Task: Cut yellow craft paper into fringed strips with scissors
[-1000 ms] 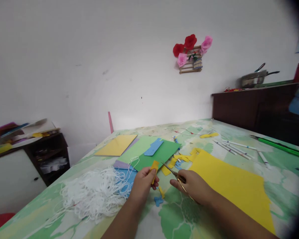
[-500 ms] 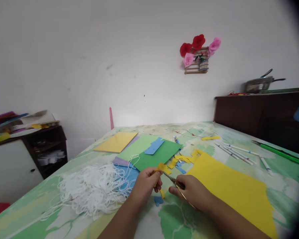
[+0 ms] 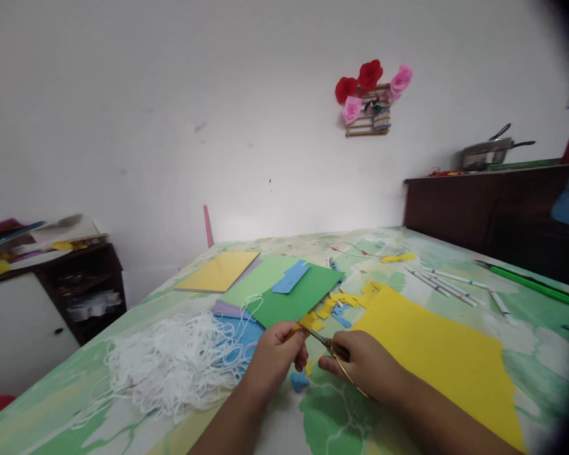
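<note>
My left hand (image 3: 281, 354) pinches a small piece of yellow paper (image 3: 299, 327), mostly covered by the fingers. My right hand (image 3: 360, 360) is closed round the gold handles of a pair of scissors (image 3: 326, 342). The blade tips reach the yellow piece at my left fingertips, and the blades look nearly together. Below my left fingers lies a small blue paper scrap (image 3: 299, 380). Yellow paper scraps (image 3: 345, 299) and blue strips are scattered just beyond the scissors. A large yellow sheet (image 3: 436, 354) lies beside and under my right forearm.
A tangled heap of white string (image 3: 171, 366) lies at the left. Green sheets (image 3: 294, 309), a blue piece (image 3: 291, 277) and a yellow pad (image 3: 218, 272) lie behind my hands. White markers (image 3: 443, 287) and a green cutter knife (image 3: 531, 284) are at the right.
The view has shifted slightly. The scissor tips sit further in at my left fingertips, and less of the yellow strip hanging under that hand shows.
</note>
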### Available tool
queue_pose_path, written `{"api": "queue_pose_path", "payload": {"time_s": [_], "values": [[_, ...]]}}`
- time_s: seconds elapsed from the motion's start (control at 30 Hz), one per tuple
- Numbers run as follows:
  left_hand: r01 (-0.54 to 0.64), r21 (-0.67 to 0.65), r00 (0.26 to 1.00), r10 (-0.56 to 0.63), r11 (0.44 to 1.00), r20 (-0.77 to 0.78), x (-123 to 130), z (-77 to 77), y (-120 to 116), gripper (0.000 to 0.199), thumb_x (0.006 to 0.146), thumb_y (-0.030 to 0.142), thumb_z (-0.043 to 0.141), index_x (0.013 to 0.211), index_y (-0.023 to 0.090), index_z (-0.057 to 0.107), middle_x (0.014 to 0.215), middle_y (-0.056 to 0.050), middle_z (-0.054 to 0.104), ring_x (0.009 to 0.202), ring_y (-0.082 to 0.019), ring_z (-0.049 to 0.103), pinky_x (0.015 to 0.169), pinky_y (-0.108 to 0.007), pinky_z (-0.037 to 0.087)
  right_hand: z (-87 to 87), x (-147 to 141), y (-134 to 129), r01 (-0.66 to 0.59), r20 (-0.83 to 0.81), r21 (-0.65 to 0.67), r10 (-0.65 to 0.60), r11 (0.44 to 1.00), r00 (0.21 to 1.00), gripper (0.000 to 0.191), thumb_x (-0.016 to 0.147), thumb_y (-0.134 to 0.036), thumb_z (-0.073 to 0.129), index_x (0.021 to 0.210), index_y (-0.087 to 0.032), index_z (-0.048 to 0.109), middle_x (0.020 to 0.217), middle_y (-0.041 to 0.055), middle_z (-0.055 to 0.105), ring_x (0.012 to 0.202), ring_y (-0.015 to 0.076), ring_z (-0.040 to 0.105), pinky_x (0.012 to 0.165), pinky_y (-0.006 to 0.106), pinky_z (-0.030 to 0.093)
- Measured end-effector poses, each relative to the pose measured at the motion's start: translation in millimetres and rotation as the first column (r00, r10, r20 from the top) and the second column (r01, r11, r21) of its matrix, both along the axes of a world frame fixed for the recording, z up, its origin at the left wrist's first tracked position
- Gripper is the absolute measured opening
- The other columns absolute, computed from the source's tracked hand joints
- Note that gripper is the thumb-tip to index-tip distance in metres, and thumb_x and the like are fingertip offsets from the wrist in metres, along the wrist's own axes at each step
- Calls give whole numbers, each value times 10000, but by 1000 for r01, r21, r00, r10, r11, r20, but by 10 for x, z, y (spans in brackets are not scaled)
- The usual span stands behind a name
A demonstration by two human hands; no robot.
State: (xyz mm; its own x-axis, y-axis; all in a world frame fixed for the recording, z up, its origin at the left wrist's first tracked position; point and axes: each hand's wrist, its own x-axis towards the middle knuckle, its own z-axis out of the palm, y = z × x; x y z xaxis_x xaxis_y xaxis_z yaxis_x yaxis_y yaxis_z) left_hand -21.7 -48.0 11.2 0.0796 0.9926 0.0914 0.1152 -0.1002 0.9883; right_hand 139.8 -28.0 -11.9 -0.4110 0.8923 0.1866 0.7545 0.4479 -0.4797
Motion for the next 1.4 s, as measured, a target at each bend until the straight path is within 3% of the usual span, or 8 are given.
{"api": "queue_pose_path", "payload": {"time_s": [0.47,0.9,1.4], "values": [[0,6,1000,0,1000,-10,-5,-15,19,220,687,244,461,489,149,460,405,34,474,381,-69,424,412,-196,348,1,-10,29,12,6,-32,-12,999,1000,348,658,-487,510,548,-162,447,511,-38,447,475,73,352,430,181,203],[-6,-4,994,6,1000,105,-26,-63,32,221,690,313,490,554,140,498,427,29,487,379,-72,434,399,-199,358,31,22,4,-15,29,-26,16,1000,999,326,651,-479,519,591,-161,475,542,-36,442,491,74,344,444,187,208],[3,4,1000,-3,1000,5,-14,-39,8,231,692,295,482,511,152,480,416,28,495,387,-78,440,421,-201,354,-4,21,45,-34,24,-41,35,999,999,359,643,-503,525,568,-157,471,525,-43,415,486,71,331,439,184,203]]}}
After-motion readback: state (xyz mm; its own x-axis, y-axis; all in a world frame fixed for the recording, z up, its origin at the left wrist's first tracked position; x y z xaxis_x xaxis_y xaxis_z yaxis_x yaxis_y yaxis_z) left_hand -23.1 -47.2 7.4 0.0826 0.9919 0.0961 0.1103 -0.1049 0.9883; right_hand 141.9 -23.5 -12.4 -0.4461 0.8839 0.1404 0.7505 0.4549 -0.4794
